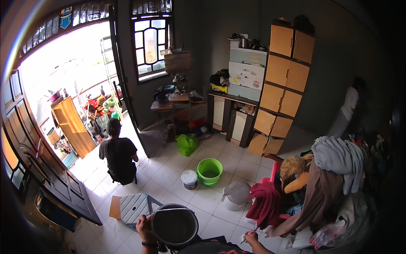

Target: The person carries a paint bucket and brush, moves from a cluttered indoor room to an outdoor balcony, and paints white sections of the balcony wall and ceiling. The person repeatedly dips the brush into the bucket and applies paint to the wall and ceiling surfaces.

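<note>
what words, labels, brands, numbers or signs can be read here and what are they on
No words, brands or numbers can be read.
Blue sign above the doorway: an arrow pointing down; any lettering is too small to read.
Tub: markings on its side, too small and blurred.
White drawer: coloured pictures, one a yellow crescent; any lettering is too small.
Dark cloth at the lower edge: red print, cut off.
</note>
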A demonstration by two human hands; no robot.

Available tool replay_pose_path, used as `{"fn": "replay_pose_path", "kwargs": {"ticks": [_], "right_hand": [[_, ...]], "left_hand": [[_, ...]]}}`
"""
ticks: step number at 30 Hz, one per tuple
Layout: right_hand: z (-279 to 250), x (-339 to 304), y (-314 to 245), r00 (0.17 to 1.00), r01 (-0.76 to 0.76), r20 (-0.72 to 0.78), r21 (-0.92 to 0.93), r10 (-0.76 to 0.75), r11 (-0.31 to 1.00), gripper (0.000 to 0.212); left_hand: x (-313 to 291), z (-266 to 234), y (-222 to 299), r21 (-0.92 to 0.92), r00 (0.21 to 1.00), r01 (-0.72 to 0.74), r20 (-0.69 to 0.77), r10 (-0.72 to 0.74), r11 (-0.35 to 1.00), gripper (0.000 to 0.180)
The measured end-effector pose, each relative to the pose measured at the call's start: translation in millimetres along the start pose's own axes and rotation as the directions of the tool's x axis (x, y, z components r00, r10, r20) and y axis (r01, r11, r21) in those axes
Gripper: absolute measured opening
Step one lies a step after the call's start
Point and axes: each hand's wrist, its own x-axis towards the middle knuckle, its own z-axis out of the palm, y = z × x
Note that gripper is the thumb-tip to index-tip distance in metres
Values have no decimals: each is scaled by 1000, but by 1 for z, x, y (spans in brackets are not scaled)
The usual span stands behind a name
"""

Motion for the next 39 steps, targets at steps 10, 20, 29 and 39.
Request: {"fn": "replay_pose_path", "kwargs": {"ticks": [10,20,29,39], "right_hand": [[-35,-5,32,982,-175,-107,-205,155,963,16],[-32,63,118,960,-241,-214,-286,183,927,22],[5,35,11,988,-119,92,-58,124,991,24],[24,31,-33,983,60,186,-359,9,931,14]], "left_hand": [[-9,-1,4,3,1000,-1,31,1,1000,46],[-15,32,16,-21,999,32,-13,-32,999,36],[-8,6,20,-37,998,-9,-65,6,999,32],[-59,-105,76,16,962,-105,-253,106,994,38]]}}
